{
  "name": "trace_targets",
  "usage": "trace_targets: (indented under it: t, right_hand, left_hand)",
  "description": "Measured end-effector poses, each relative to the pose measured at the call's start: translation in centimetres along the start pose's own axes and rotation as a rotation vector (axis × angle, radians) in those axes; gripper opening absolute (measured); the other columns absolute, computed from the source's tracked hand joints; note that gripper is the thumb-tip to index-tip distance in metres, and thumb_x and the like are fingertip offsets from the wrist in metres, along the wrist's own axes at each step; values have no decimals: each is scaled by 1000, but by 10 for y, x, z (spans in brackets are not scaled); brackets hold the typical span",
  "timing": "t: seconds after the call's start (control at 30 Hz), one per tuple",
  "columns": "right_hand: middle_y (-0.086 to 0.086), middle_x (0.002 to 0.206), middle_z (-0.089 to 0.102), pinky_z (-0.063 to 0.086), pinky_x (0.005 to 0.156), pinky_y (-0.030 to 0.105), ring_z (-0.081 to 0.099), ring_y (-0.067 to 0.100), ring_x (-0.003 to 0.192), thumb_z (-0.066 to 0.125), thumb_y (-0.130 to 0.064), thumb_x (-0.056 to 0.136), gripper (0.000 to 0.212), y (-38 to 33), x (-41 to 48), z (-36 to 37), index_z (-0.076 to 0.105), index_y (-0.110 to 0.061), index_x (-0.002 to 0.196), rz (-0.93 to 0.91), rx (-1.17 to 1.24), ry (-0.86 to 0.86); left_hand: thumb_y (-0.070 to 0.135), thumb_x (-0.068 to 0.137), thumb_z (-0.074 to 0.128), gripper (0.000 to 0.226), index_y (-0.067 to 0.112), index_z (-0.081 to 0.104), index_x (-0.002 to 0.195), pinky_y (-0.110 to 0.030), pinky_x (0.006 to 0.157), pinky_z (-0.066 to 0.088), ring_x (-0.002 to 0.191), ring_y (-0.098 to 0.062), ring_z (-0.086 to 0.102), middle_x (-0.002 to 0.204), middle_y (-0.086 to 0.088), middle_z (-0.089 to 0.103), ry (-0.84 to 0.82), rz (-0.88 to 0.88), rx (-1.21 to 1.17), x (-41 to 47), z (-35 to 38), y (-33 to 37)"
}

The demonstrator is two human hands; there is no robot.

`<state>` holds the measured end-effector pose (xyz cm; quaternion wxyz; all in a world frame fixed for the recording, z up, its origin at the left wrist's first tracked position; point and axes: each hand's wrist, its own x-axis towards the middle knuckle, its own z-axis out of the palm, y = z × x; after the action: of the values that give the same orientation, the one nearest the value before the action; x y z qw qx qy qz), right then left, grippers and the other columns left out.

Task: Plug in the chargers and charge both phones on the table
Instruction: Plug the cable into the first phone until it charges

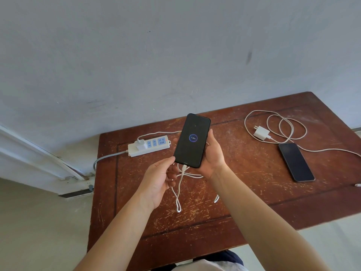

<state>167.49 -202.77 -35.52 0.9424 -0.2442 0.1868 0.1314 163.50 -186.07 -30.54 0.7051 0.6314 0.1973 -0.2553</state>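
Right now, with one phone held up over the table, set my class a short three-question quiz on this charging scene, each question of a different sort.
1. True or false: the held phone shows a lit charging ring on its screen.
2. Which is plugged into the power strip? A) the charger at its left end B) the charger among the coiled cable C) both
3. Fill in: the second phone lies on the table with its screen ____.

Key: 1 true, in the right hand, the left hand at its lower corner. 2 A. 3 dark.
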Motion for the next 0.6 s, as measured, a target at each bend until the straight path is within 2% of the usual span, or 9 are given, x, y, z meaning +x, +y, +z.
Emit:
trace_targets:
  t: [0.07, 0.23, 0.33, 0.47, 0.53, 0.6]
  right_hand:
    - [16, 107, 78, 63, 74, 47, 77, 32, 96, 31, -70, 98, 73, 0, -1, 0, 82, -18, 104, -4, 1, 13]
    - [15, 110, 78, 63, 75, 47, 77, 32, 96, 38, -66, 99, 67, -4, -3, 0, 82, -16, 106, -9, -8, 68]
    - [15, 112, 77, 64, 76, 48, 76, 32, 97, 41, -63, 99, 62, -6, -4, -1, 82, -16, 106, -14, -15, 100]
    - [14, 109, 78, 63, 79, 50, 77, 31, 94, 39, -62, 101, 63, -6, -2, -5, 82, -15, 105, -13, -31, 152]
    - [14, 110, 78, 63, 80, 50, 77, 31, 95, 38, -60, 102, 62, -6, -2, -10, 80, -15, 106, -14, -41, 186]
    - [14, 114, 77, 63, 83, 50, 76, 32, 99, 38, -58, 103, 60, -6, -4, -16, 80, -15, 109, -14, -56, 217]
  left_hand:
    - [32, 96, 63, 26, 11, 78, 99, -33, 66, 48, 66, -13, 56, 75, -5, 67, 5, 6, -11, 0, 1, 1]
    - [33, 97, 62, 27, 23, 79, 79, -34, 70, 49, 70, -15, 58, 74, -4, 68, 13, 23, 22, 1, 1, -2]
    - [34, 97, 62, 28, 26, 80, 77, -32, 70, 51, 69, -14, 59, 75, -3, 68, 12, 24, 13, 3, -1, -7]
    - [35, 97, 60, 25, 26, 81, 87, -29, 64, 51, 66, -11, 58, 76, -1, 68, 54, 14, 25, 17, -4, -23]
    - [32, 96, 61, 20, 21, 78, 98, -26, 63, 52, 71, -11, 60, 83, -1, 68, 123, -1, 172, 29, -9, -39]
    - [28, 97, 57, 24, 16, 69, 114, -27, 68, 54, 84, -12, 62, 96, -1, 67, 155, -2, 367, 42, -16, -59]
